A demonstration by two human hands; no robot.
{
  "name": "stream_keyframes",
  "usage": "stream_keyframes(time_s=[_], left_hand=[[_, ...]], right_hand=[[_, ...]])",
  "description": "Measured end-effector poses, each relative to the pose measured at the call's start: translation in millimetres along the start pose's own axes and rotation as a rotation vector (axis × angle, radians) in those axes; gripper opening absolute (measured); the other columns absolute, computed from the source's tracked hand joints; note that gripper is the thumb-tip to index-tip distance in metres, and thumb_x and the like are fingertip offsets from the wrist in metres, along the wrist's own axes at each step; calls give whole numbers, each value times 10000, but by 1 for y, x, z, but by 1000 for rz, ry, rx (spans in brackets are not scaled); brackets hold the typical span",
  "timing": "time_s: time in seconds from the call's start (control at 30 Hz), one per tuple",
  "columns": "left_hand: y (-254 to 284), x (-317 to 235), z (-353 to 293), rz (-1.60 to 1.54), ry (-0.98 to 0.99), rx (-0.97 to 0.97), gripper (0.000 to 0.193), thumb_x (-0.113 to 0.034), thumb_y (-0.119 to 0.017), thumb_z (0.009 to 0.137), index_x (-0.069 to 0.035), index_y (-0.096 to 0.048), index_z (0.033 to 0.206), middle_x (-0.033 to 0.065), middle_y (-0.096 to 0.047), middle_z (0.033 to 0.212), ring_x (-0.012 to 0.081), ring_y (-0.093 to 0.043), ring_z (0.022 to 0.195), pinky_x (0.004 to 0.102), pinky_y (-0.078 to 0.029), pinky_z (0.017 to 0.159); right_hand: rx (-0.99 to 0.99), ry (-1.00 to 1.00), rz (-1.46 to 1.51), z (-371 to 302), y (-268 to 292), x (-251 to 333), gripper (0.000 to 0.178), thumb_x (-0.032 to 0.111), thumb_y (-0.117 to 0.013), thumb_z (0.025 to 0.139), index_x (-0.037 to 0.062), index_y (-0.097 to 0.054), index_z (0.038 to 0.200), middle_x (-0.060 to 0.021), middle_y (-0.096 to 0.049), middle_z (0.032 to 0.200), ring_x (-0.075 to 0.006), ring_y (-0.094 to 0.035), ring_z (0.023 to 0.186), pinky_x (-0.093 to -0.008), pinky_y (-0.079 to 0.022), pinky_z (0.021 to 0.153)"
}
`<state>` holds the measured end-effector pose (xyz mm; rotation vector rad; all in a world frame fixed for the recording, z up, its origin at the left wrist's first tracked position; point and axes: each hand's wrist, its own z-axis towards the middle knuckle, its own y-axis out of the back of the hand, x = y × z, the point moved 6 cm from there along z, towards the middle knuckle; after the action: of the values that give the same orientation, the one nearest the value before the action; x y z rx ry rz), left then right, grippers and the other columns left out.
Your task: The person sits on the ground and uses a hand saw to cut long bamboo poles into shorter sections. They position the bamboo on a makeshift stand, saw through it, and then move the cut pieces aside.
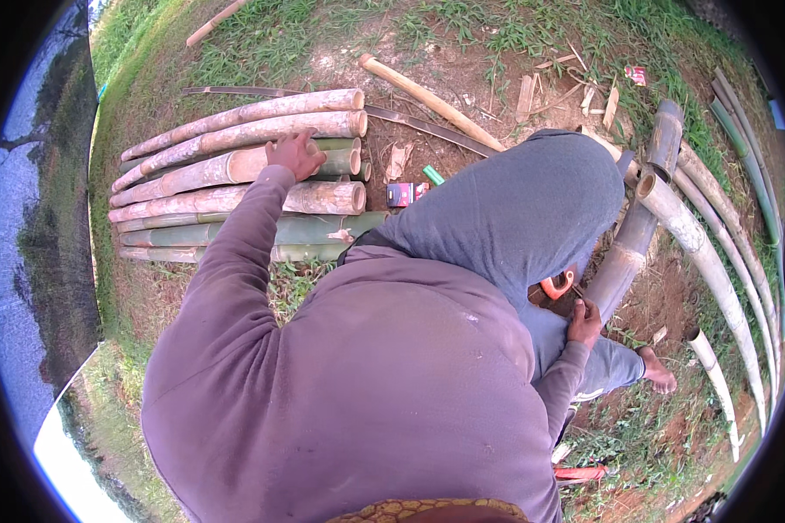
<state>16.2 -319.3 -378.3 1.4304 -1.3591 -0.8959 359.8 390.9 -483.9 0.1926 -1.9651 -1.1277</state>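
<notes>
My left arm reaches out to a row of cut bamboo poles (235,162) on the ground at the left. There my left hand (295,157) lies over a pale pole, fingers apart on its surface. My right hand (585,322) is closed beside my bent leg at the right. Between its fingers is something thin and dark, too small to name. Just above that hand shows an orange looped handle (557,285), partly hidden by my leg. A thick grey-green bamboo pole (615,270) runs right next to it.
Long bamboo poles (702,244) curve along the right side, one resting across the thick one. A small red-and-dark box (400,194) and a green stick-like piece (433,175) lie near my knee. Split bamboo strips (427,128) lie ahead on soil and grass. Dark netting (52,218) hangs far left.
</notes>
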Motion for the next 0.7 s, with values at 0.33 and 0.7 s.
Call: stream_keyframes(time_s=[0.33, 0.7], left_hand=[[16, -160, 25, -555, -554, -151, 473, -390, -725, 990, -166, -691, 1405, 134, -663, 1461, 304, -625, 1354, 466, -472, 1145], [232, -440, -104, -1362, -1525, 454, 901, -612, -748, 951, 89, -538, 1476, 220, -627, 1442, 318, -602, 1362, 454, -426, 1206]], right_hand=[[-122, -58, 2, -35, 21, 38, 434, 356, -716, 980, -7, -739, 1219, -249, -783, 1095, -423, -758, 1047, -486, -576, 925], [-313, -760, -338, -121, 106, -11, 614, 569, -672, 937, 221, -676, 1443, -48, -446, 1672, -372, -320, 1575, -684, -175, 1277]])
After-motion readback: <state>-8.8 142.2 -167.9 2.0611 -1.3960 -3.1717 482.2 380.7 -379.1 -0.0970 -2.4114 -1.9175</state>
